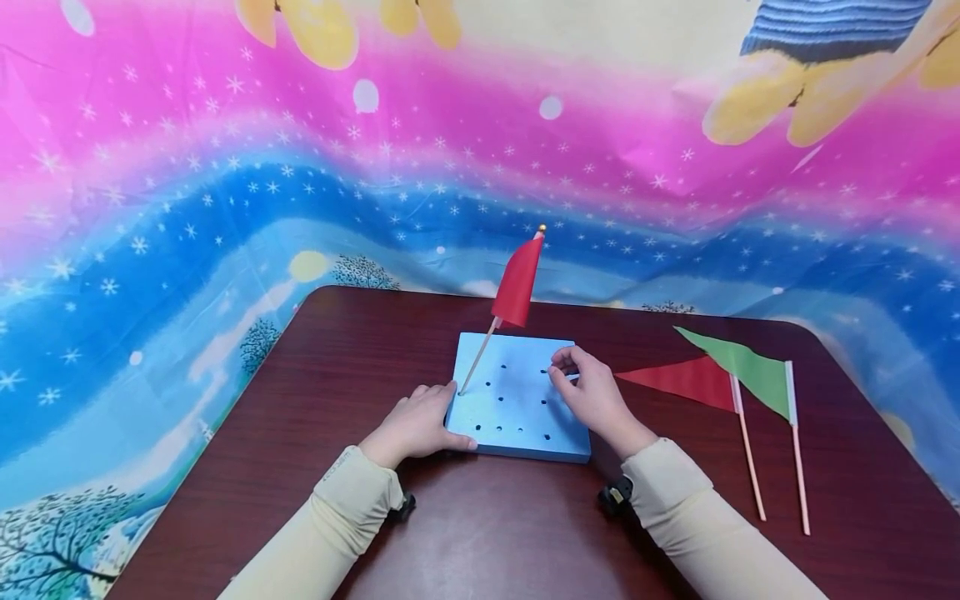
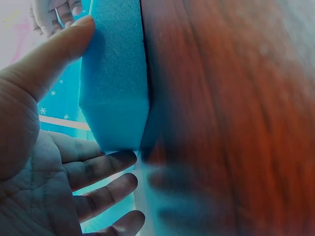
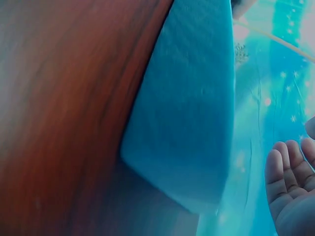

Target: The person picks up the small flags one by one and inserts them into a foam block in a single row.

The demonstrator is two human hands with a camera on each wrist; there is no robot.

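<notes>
A blue block [image 1: 517, 417] with several small holes in its top lies on the table. One red flag [image 1: 517, 283] on a thin wooden stick stands in a hole near the block's left edge, leaning to the right. My left hand [image 1: 420, 422] holds the block's near left corner; the left wrist view shows the thumb [image 2: 74, 42] at the front edge and fingers [image 2: 106, 169] by the left side. Over the block's right part hovers my right hand [image 1: 596, 392], its fingers loosely bent. Nothing shows between these fingers [image 3: 293, 167] in the right wrist view.
To the right, a second red flag [image 1: 690, 383] and a green flag [image 1: 757, 371] lie on the dark wooden table [image 1: 337, 358], partly overlapping, sticks toward me. A colourful printed cloth [image 1: 420, 158] hangs behind the table.
</notes>
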